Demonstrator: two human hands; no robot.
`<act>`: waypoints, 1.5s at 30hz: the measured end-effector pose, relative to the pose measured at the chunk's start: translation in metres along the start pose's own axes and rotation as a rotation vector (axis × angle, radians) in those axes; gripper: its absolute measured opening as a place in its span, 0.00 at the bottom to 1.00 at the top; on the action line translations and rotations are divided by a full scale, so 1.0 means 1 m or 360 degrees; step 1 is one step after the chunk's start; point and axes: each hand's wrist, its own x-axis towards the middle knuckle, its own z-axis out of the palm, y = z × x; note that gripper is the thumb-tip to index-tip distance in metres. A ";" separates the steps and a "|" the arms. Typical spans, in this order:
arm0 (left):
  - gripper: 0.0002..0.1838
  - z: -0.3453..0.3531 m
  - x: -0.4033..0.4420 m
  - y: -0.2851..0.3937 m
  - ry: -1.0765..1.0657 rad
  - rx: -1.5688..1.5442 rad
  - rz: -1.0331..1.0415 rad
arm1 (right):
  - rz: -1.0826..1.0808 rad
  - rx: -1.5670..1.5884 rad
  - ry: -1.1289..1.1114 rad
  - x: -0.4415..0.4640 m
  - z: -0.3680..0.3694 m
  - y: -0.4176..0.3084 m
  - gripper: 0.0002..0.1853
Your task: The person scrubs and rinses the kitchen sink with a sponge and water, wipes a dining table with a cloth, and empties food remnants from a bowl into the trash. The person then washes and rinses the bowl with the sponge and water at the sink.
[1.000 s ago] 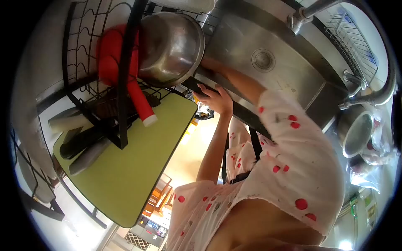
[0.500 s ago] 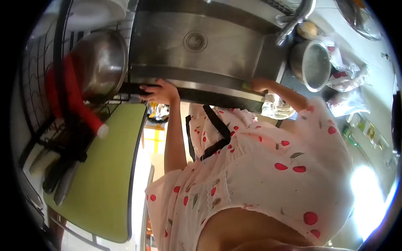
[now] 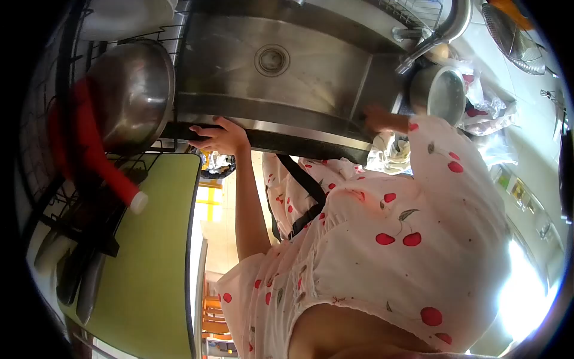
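Main risk is at the right end: the right hand (image 3: 382, 119) is at the near-right corner of the sink (image 3: 323, 66), low over the steel, and motion blur hides its fingers — can't tell if they're wide, narrow or pinching something. Sink, the thing being worked on, sits directly in front of the torso, drain (image 3: 272, 60) roughly mid-floor. If that hand swings wide, the forearm or loose sleeve (image 3: 442, 140) could clip the steel pot (image 3: 442, 93) just beyond the right edge; cause would be the tight gap, not force. Pale bundle (image 3: 388, 154) by the near-right corner could also snag the wrist or get dragged. Left hand (image 3: 221, 139) is at the near-left corner, fingers spread wide by the dark front edge (image 3: 269, 142), gripping nothing I can see. If it's taking body weight and that edge is wet, it slides left — straight toward the metal bowl (image 3: 134, 96), which leans in the black wire rack (image 3: 64, 107) near those fingertips. A knocked bowl could shift the red-handled item (image 3: 116, 179) or the knives (image 3: 89, 287) poking out over the green board (image 3: 143, 251). I'd judge those blades the worst outcome, pot bump likelier.
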 end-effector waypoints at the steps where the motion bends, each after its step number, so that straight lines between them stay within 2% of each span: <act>1: 0.36 0.001 -0.001 0.001 0.0000 -0.0003 -0.0007 | 0.0043 -0.0124 0.0064 0.002 0.003 0.018 0.13; 6: 0.36 0.000 0.001 0.004 0.0024 -0.0056 0.0021 | 0.0692 -0.0377 0.0179 0.033 0.009 0.124 0.13; 9: 0.36 -0.003 -0.004 0.005 -0.0039 -0.0112 -0.0036 | 0.0897 -0.0342 0.0031 0.031 0.005 0.098 0.13; 12: 0.37 -0.003 -0.002 0.001 -0.0018 -0.0015 -0.0006 | 0.0785 -0.0021 -0.0255 0.033 -0.004 0.013 0.13; 14: 0.37 0.002 0.001 0.006 0.0016 0.0002 0.0007 | 0.0606 0.0147 -0.0260 0.036 0.003 -0.011 0.13; 16: 0.37 0.000 -0.001 0.003 -0.0001 -0.0035 -0.0012 | 0.0429 0.0089 -0.0151 0.043 -0.003 0.019 0.13; 17: 0.36 -0.001 -0.005 0.001 -0.0007 -0.0052 -0.0012 | 0.0445 0.0019 -0.0045 0.049 0.001 0.044 0.12; 19: 0.36 0.000 0.004 0.002 0.0024 -0.0103 -0.0008 | 0.0589 -0.0110 0.0116 0.062 0.006 0.094 0.12; 21: 0.36 0.002 0.006 -0.002 0.0047 0.0000 -0.0013 | 0.0794 -0.0202 0.0253 0.064 0.011 0.115 0.12; 23: 0.36 0.000 0.003 -0.001 0.0041 0.0026 -0.0009 | 0.0883 -0.0440 0.0342 0.057 0.014 0.101 0.12; 26: 0.35 -0.004 0.003 0.005 0.0045 -0.0030 0.0004 | 0.0967 -0.0213 -0.0164 0.060 -0.006 0.046 0.13; 28: 0.35 -0.001 0.002 0.003 0.0056 -0.0014 -0.0004 | 0.0815 0.0051 -0.0432 0.052 -0.009 -0.004 0.13; 30: 0.35 -0.003 0.002 0.002 0.0084 -0.0003 0.0025 | 0.0760 0.0338 -0.0347 0.047 0.002 -0.043 0.13; 33: 0.34 -0.003 -0.002 0.005 0.0076 -0.0056 0.0006 | 0.0385 0.0210 -0.0378 0.045 -0.005 -0.009 0.14; 35: 0.33 -0.004 0.000 0.008 0.0056 -0.0074 -0.0031 | 0.0374 0.0058 0.0042 0.059 -0.004 0.043 0.15; 37: 0.34 0.004 0.004 0.006 0.0089 -0.0065 -0.0005 | 0.0647 -0.0213 0.0131 0.084 0.013 0.099 0.16; 39: 0.34 0.002 0.001 0.000 0.0060 -0.0045 0.0002 | 0.0980 -0.0390 0.0443 0.089 0.012 0.138 0.15; 42: 0.34 0.003 0.000 0.005 0.0052 -0.0028 0.0011 | 0.1445 0.0009 0.0715 0.105 0.018 0.115 0.15; 44: 0.35 0.005 0.001 0.002 0.0082 -0.0026 0.0034 | 0.2095 0.0426 0.0789 0.137 0.012 0.071 0.16; 45: 0.35 0.005 0.000 0.002 0.0095 -0.0028 0.0047 | 0.2134 0.0412 0.0837 0.155 0.013 0.054 0.15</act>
